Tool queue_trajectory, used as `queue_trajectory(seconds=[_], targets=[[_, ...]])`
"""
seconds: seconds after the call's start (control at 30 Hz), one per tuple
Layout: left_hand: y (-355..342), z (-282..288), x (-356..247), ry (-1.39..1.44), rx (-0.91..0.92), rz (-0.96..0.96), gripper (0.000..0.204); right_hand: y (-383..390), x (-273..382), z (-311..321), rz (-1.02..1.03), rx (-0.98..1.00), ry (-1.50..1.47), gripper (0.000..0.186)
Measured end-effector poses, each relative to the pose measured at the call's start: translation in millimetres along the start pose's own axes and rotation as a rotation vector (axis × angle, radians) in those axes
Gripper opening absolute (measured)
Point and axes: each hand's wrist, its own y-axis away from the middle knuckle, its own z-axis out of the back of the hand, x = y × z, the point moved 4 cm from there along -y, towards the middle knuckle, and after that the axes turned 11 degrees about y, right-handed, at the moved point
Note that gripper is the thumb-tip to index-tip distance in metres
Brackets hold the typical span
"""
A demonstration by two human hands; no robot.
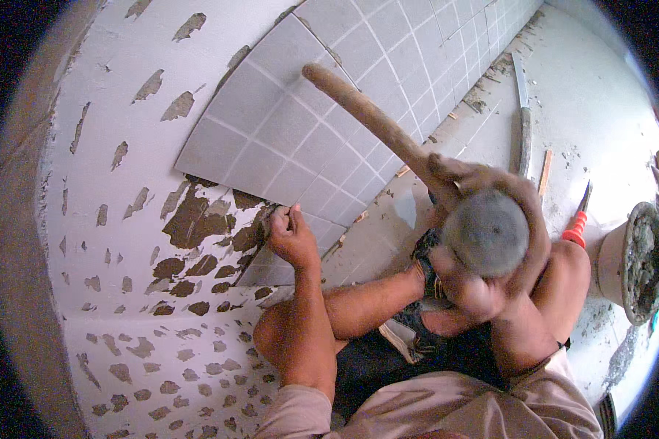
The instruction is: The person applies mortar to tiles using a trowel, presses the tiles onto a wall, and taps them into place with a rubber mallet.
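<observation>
Gripping a brown wooden-handled mallet with a round grey head (415, 156), the right hand (532, 212) wraps close to the head, above the bent legs (373, 296). Looks head-heavy and stiff; I'd hold lower on the handle. Left hand (293, 235) is curled at the bottom edge of a grey tile with pale-lined squares (247, 128) against the white wall (117, 44); can't tell if it's pinching anything. Tile's probably rigid and brittle, so hold the edges. No writing or brands I can read.

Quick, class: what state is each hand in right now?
Left hand: curled at the edge of a grey tile; whether it grips anything cannot be told.
Right hand: closed, holding the wooden-handled mallet.
</observation>
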Motion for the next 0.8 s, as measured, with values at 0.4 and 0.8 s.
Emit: queue_trajectory(seconds=[0.4, 0.8], targets=[[-0.6, 2.9, 3.6, 0.040, 0.072, 0.111, 0.013, 27.2, -3.6, -20.8, 0.274, 0.213, 0.021, 0.064], [2.6, 7.3, 3.8, -0.010, 0.075, 0.049, 0.018, 25.1, 9.3, -37.3, 0.163, 0.274, 0.052, 0.054]])
